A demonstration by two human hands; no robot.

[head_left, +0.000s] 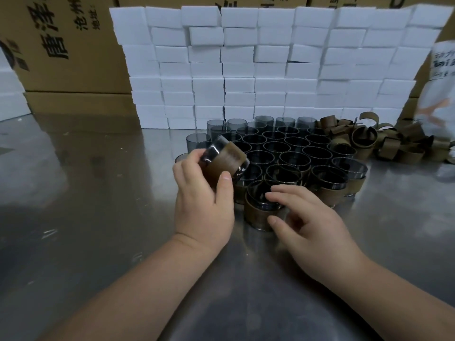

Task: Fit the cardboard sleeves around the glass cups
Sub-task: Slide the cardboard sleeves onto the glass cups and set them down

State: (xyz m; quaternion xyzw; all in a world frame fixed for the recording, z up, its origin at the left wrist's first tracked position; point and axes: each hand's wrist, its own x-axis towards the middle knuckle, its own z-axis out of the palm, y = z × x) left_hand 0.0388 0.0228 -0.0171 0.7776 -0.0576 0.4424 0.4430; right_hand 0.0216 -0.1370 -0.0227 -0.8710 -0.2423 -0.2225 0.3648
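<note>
Steel worktop [98, 217], reflective, backed by a wall of stacked white boxes [246, 70] with brown shipping cartons [69, 45] behind on the left; probably packing stock kept within reach for the sleeved cups. Smoky glass cups [278, 146] stand packed rim-up in a tight cluster at mid-table, touching one another, likely so none tips and the next is always at hand. Loose cardboard sleeves [384, 141] heaped just right of the cluster, on the right hand's side. Nearest rows already wear their brown bands, e.g. the front sleeved cup [258, 215]; rows further back look bare, so the job seems partly done. Left hand [204, 205] lifts a held cup [221, 156] above the near-left edge of the cluster, tilted on its side, fingers and thumb wrapped around a sleeve on it; tilt probably lets the band be seated or checked. Motion blur there, so how far the sleeve sits cannot be told. Right hand [307, 217] is spread, fingers loosely curled over the front sleeved cup's rim, gripping nothing that I can make out.
</note>
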